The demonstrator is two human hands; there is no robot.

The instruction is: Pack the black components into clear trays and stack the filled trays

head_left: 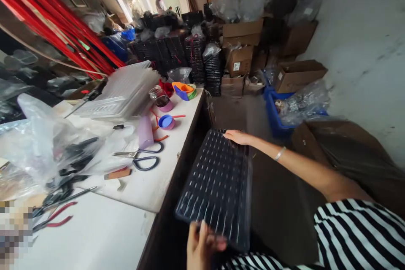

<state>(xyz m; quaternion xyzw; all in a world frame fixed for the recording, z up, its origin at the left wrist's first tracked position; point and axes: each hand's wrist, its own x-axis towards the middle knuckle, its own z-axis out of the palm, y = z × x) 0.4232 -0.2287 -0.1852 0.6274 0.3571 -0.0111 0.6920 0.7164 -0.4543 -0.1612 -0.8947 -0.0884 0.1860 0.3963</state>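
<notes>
A black plastic tray with rows of small pockets is tilted beside the table, above the dark floor. My right hand reaches across to its far edge and grips it there, with the fingers partly over the rim. At the near edge, my left hand has its thumb up against the tray; its other fingers are curled and blurred below the rim. Both hands appear to bear the tray between them.
On the white table lie scissors, red-handled pliers, a glass jar and a stack of clear plastic trays. A blue crate and cardboard boxes stand on the floor. A person is in the far doorway.
</notes>
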